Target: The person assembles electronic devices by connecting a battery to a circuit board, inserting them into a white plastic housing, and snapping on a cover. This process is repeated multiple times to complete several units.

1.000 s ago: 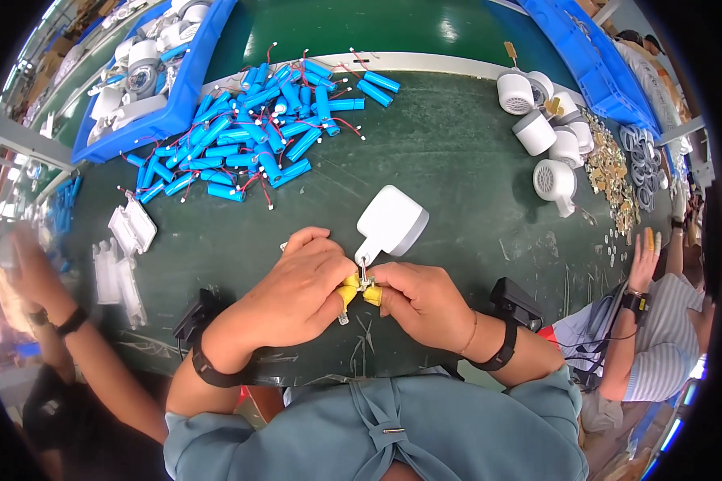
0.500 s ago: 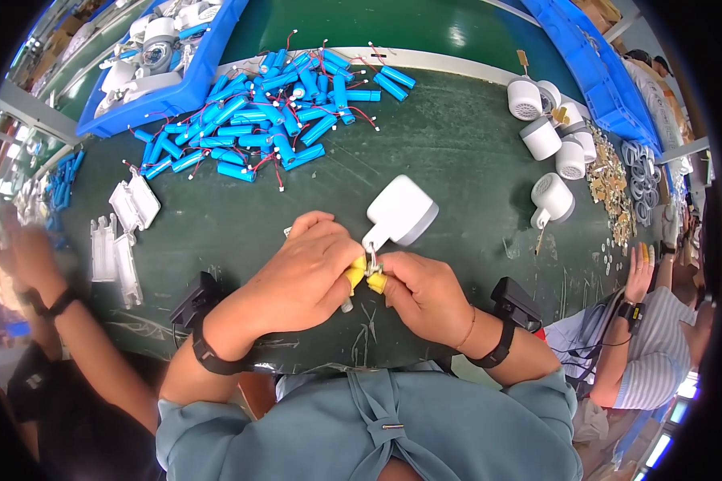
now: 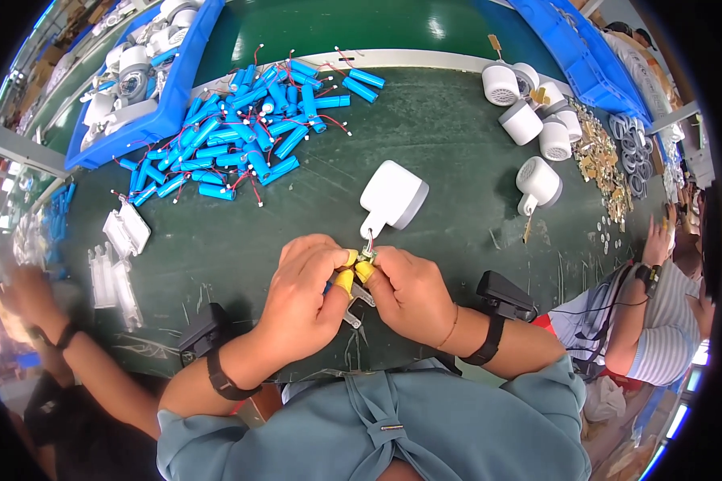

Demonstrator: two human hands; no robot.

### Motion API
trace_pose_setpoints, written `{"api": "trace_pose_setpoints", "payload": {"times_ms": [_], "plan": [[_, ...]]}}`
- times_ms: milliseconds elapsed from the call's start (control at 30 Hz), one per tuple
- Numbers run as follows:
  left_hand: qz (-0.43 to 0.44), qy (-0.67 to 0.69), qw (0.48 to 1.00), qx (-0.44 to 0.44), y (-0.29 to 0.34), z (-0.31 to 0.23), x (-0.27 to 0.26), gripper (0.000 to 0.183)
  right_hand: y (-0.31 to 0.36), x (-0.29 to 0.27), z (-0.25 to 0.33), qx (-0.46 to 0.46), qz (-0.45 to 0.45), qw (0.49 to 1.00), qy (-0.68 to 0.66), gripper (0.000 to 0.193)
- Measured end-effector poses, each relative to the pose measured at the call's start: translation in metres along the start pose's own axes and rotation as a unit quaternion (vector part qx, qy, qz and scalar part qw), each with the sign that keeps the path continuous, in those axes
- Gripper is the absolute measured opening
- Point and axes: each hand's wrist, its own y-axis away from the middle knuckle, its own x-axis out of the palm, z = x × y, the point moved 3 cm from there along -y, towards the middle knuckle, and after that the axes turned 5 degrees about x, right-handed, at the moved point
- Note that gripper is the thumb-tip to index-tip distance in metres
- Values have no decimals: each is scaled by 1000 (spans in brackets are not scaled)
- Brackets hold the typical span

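A white cup-shaped housing (image 3: 389, 192) with a grey rim and a short neck lies in front of my hands. Thin wires run from its neck to a small greenish circuit board (image 3: 367, 254) at my fingertips. My right hand (image 3: 415, 297) pinches this board between a bare-looking forefinger and a yellow-covered thumb. My left hand (image 3: 301, 293), with yellow covers on thumb and forefinger, is closed in a pinch against it; what it grips is hidden. A bit of blue shows behind the left thumb. Below the fingertips is a pale elongated plastic part (image 3: 361, 298), partly covered by my hands.
Blue wired batteries (image 3: 233, 132) are heaped at the far left, beside a blue bin (image 3: 128, 128) of white parts. White plastic covers (image 3: 114, 272) lie left. More white housings (image 3: 537, 180), small metal pieces (image 3: 602, 160) and grey rings (image 3: 632, 152) lie right. Co-workers sit on both sides.
My fingertips have drawn closer together at the wires, and my left hand has turned more upright. The pale plastic part below them now shows more. The whole view has shifted slightly.
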Motion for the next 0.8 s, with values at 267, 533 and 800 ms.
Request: {"api": "trace_pose_setpoints", "payload": {"times_ms": [267,533,800], "plan": [[7,39,998,40,-2,3,-1,34,1,0,-2,-20,-24,999,-9,11],[17,27,999,38,-12,8,-7,30,-3,-3,-1,5,-13,1000,-22,12],[53,11,998,21,-17,13,-8,24,1,-2,2,-71,-38,996,45,17]]}}
